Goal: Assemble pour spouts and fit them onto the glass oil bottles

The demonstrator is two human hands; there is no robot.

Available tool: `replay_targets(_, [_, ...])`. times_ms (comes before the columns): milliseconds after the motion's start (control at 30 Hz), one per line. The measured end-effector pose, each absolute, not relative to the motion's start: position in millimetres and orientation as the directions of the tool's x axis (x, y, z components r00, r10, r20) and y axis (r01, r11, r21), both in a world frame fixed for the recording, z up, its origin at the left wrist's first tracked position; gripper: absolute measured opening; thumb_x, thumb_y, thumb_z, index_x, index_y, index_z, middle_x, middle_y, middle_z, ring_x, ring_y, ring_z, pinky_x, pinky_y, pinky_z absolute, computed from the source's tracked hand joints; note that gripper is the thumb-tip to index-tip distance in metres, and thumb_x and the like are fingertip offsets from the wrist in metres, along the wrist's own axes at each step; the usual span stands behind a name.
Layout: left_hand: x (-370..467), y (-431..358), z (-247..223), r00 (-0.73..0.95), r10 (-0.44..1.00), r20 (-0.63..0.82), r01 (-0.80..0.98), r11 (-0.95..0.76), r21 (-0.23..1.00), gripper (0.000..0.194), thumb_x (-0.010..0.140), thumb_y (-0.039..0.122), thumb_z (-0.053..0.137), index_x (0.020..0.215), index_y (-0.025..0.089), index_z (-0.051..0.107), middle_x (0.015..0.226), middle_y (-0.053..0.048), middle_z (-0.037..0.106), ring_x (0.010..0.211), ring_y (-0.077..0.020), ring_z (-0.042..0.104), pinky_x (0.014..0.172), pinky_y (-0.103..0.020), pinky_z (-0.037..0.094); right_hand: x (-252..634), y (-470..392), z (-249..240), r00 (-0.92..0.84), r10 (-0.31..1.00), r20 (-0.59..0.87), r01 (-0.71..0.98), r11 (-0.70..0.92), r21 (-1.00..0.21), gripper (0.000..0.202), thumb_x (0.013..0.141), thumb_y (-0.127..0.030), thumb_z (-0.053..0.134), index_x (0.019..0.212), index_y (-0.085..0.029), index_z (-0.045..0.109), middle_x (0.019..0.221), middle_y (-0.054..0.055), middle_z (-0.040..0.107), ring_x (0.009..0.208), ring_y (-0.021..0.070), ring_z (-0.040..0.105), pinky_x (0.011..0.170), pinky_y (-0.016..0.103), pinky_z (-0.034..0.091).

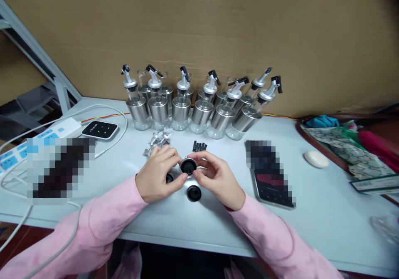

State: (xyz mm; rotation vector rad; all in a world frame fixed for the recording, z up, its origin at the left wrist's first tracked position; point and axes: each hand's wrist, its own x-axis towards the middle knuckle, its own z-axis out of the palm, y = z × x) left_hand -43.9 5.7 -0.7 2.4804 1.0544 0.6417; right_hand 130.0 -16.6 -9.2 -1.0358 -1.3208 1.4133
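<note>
Between my left hand (160,171) and my right hand (218,177), a round pourer top (188,166) with a silver rim is pinched, its black underside facing me. Fingers of both hands are closed on its edge. Just below, a second pourer top (193,193) lies on the table with its black side up. A third black round piece (169,178) shows partly beneath my left hand. Beyond the left fingers are several silver spout pieces (160,138), partly covered. Small black flip levers (199,146) lie in a row past my right fingers.
Glass-and-steel oil bottles (181,108) stand in rows at the back, several fitted with pourers. A phone (272,187) and a white oval object (316,159) lie right; a Wi-Fi device (100,129), power strip (59,130) and white cable (77,225) are left. Cardboard (199,25) stands behind.
</note>
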Motion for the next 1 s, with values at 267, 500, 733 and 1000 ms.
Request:
replay_targets(267, [-44.3, 8.2, -1.3, 0.641, 0.731, 0.236, 0.546, -0.65, 0.529, 0.022, 0.081, 0.035, 0.038, 0.071, 0.017, 0.045, 0.071, -0.002, 0.047, 0.071, -0.0175, 0.04, 0.066, -0.034, 0.026, 130.1, -16.3, -9.5, -0.232, 0.972, 0.026, -0.059, 0.013, -0.998, 0.025, 0.064, -0.017, 0.062, 0.088, -0.019, 0.058, 0.086, 0.004, 0.054, 0.083, 0.0149, 0.054, 0.066, 0.025, 0.051])
replay_targets(500, [-43.9, 8.8, -3.7, 0.637, 0.742, 0.21, 0.539, -0.623, 0.567, 0.02, 0.078, 0.036, 0.041, 0.071, 0.017, 0.045, 0.07, -0.001, 0.046, 0.071, -0.0171, 0.04, 0.066, -0.033, 0.026, 131.4, -17.0, -11.4, -0.255, 0.965, 0.056, 0.0, 0.058, -0.998, 0.026, 0.065, -0.016, 0.061, 0.091, -0.019, 0.058, 0.089, 0.004, 0.055, 0.084, 0.015, 0.056, 0.07, 0.027, 0.052])
replay_targets(733, [-44.5, 10.1, -4.3, 0.647, 0.731, 0.219, 0.532, -0.638, 0.557, 0.021, 0.078, 0.036, 0.042, 0.072, 0.017, 0.049, 0.07, -0.001, 0.046, 0.071, -0.0173, 0.041, 0.066, -0.032, 0.025, 131.4, -17.1, -9.7, -0.271, 0.96, 0.066, 0.043, 0.08, -0.996, 0.025, 0.067, -0.016, 0.06, 0.091, -0.019, 0.057, 0.088, 0.005, 0.059, 0.083, 0.0159, 0.059, 0.073, 0.029, 0.052])
replay_targets(1000, [-44.2, 10.1, -4.3, 0.634, 0.734, 0.243, 0.521, -0.638, 0.566, 0.021, 0.075, 0.036, 0.043, 0.071, 0.016, 0.05, 0.069, -0.001, 0.047, 0.071, -0.017, 0.041, 0.066, -0.033, 0.026, 131.1, -18.3, -6.9, -0.277, 0.958, 0.078, 0.146, 0.122, -0.982, 0.027, 0.065, -0.014, 0.058, 0.092, -0.019, 0.056, 0.087, 0.005, 0.064, 0.08, 0.0169, 0.062, 0.066, 0.028, 0.053])
